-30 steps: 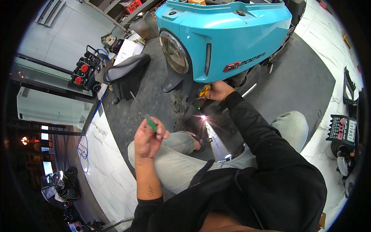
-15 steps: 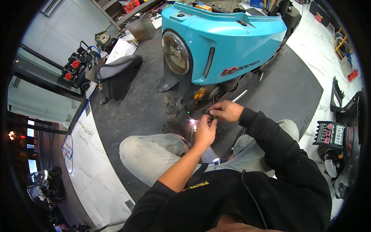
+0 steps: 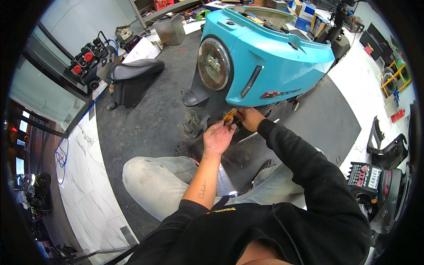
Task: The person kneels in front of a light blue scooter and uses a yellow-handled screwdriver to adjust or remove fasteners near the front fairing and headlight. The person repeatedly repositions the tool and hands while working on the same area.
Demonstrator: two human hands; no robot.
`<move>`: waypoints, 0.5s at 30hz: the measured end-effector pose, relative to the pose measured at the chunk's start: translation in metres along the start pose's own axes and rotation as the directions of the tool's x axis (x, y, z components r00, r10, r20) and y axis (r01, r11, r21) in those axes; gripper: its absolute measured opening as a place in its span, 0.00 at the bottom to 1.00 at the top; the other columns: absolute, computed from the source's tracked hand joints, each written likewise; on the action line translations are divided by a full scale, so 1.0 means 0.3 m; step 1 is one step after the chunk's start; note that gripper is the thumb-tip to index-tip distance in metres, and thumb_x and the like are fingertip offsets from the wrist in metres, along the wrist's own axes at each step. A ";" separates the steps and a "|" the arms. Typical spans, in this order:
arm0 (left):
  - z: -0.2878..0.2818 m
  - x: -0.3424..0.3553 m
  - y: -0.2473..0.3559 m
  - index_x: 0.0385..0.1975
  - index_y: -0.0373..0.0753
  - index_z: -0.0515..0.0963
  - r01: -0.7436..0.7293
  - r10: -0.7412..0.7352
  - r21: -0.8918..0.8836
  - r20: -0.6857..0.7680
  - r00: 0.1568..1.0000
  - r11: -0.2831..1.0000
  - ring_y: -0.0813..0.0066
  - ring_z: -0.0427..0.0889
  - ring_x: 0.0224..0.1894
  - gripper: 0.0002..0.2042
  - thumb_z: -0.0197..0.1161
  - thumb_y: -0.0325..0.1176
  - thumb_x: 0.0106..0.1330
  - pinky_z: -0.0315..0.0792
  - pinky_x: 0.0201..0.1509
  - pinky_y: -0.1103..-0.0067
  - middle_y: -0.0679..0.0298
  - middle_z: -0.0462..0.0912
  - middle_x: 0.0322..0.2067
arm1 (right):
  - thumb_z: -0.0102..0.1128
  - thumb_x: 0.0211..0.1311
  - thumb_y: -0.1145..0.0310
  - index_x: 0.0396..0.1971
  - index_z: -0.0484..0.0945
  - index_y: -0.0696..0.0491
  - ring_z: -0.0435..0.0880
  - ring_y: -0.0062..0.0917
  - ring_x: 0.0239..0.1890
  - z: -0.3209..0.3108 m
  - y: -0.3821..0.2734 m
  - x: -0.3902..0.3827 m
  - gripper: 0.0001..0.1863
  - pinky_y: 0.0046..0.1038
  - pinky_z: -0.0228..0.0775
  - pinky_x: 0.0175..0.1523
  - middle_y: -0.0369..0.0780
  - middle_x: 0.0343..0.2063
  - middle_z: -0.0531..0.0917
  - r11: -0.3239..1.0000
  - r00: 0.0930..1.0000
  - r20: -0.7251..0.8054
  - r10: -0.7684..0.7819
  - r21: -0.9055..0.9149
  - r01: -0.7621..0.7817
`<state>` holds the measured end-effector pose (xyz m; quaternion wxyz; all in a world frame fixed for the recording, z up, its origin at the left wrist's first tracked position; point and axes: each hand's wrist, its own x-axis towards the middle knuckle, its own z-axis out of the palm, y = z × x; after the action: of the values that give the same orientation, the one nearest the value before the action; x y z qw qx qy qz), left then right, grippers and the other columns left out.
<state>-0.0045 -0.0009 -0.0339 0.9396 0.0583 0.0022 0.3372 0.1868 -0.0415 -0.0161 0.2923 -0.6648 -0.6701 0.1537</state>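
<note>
A turquoise scooter front body (image 3: 274,62) with a round headlamp (image 3: 213,62) stands before me. Under it, at a yellow disc (image 3: 229,115) on the dark lower assembly, my right hand (image 3: 250,118) has its fingers closed round the disc's right side. Just below, my left hand (image 3: 217,136) is palm-up with curled fingers reaching the disc's lower edge; whatever they hold is hidden. A grey-black bracket (image 3: 192,125) lies left of my hands. The green-handled tool seen earlier cannot be made out.
My bent legs (image 3: 152,181) rest on a dark mat (image 3: 126,128). A black seat (image 3: 134,70), compressor (image 3: 86,62) and blue hose (image 3: 62,159) are at left. Black body panels (image 3: 384,150) and scooter parts line the right side. A cluttered workbench (image 3: 157,13) runs behind.
My hands came together on the green-handled tool, then moved up to the yellow disc. The view has shifted, with the turquoise body sitting farther right, and the bright glare below has gone.
</note>
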 end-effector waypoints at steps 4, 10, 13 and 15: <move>0.004 0.027 0.002 0.52 0.26 0.73 0.036 -0.036 0.031 0.001 0.999 0.999 0.59 0.71 0.59 0.22 0.63 0.33 0.61 0.61 0.66 0.65 0.50 0.75 0.55 | 0.57 0.65 0.68 0.41 0.80 0.58 0.81 0.51 0.40 -0.008 0.033 0.024 0.11 0.45 0.72 0.46 0.53 0.35 0.83 0.999 0.999 0.035 0.008 -0.051 -0.006; 0.032 0.028 -0.016 0.53 0.32 0.75 0.017 -0.018 -0.073 -0.011 1.000 0.997 0.60 0.77 0.55 0.20 0.62 0.35 0.64 0.65 0.64 0.65 0.52 0.81 0.53 | 0.61 0.61 0.64 0.45 0.81 0.55 0.81 0.49 0.44 -0.076 -0.003 0.043 0.15 0.44 0.72 0.50 0.50 0.40 0.84 0.971 0.998 0.037 -0.049 -0.234 0.056; 0.040 0.025 -0.018 0.52 0.34 0.76 0.007 -0.011 -0.070 -0.060 0.998 0.998 0.60 0.76 0.56 0.19 0.63 0.35 0.63 0.65 0.64 0.66 0.54 0.81 0.53 | 0.63 0.61 0.63 0.46 0.81 0.53 0.81 0.48 0.45 -0.104 -0.019 0.026 0.16 0.44 0.72 0.51 0.49 0.41 0.84 0.973 0.998 0.042 -0.049 -0.222 0.057; 0.048 0.025 -0.021 0.53 0.34 0.74 -0.013 0.008 -0.068 -0.081 0.997 0.998 0.59 0.75 0.55 0.21 0.62 0.36 0.61 0.63 0.63 0.66 0.54 0.80 0.53 | 0.64 0.60 0.62 0.47 0.82 0.52 0.81 0.47 0.45 -0.110 -0.016 0.021 0.16 0.44 0.72 0.52 0.49 0.41 0.84 0.974 0.998 0.035 -0.049 -0.221 0.055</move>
<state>0.0058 -0.0024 -0.0201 0.9384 0.0125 0.0280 0.3441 0.2030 -0.0417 0.0139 0.2104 -0.6731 -0.7045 0.0798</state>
